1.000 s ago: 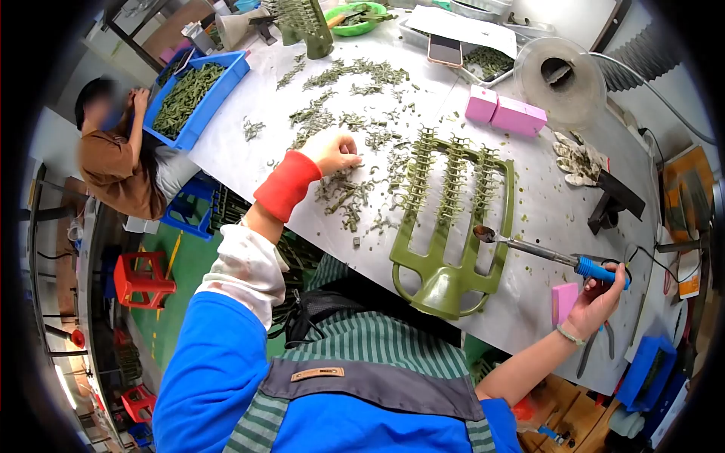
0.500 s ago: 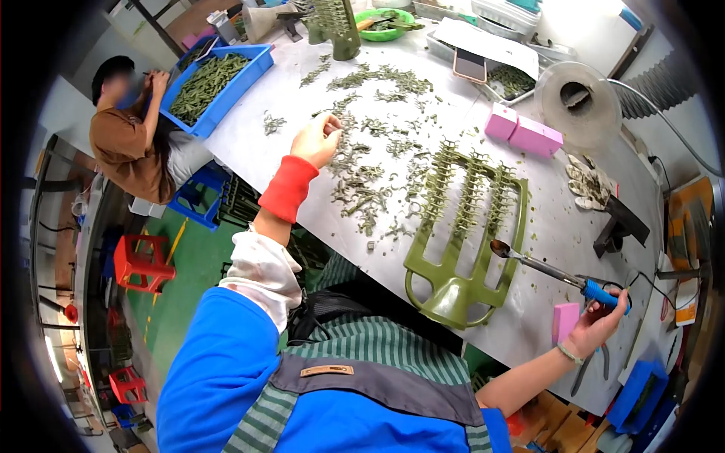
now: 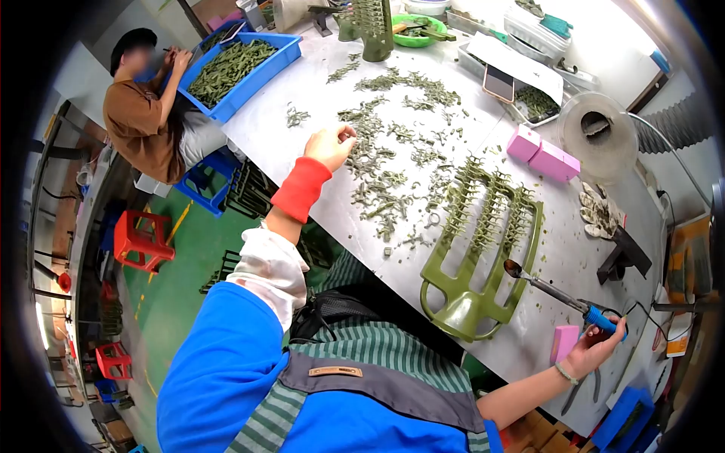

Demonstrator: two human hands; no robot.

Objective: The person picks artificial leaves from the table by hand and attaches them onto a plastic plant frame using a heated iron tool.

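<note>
My left hand (image 3: pixel 330 146), below a red wristband, is over the table's near left part, beside scattered small green pieces (image 3: pixel 364 121). Its fingers are curled; whether a piece is between them I cannot make out. On the right, my right hand (image 3: pixel 594 352) is closed around the blue handle of a soldering iron (image 3: pixel 557 291) with a corded end and a dark spoon-shaped tip. That tip is over the right side of a green slotted frame (image 3: pixel 466 312). Rows of small branched green pieces (image 3: pixel 492 215) stand along the frame's bars.
A blue bin (image 3: pixel 255 84) of green pieces stands at the table's left edge, near a seated person (image 3: pixel 143 124). Pink blocks (image 3: pixel 544 153), a stained glove (image 3: pixel 596 211), a black stand (image 3: pixel 624 255) and a suction funnel (image 3: pixel 604 155) are on the right. A phone (image 3: pixel 498 84) lies at the back.
The view has shifted, so the table's things appear farther right and slightly lower. My left hand remains curled beside the loose pieces, and my right hand keeps its hold on the soldering iron.
</note>
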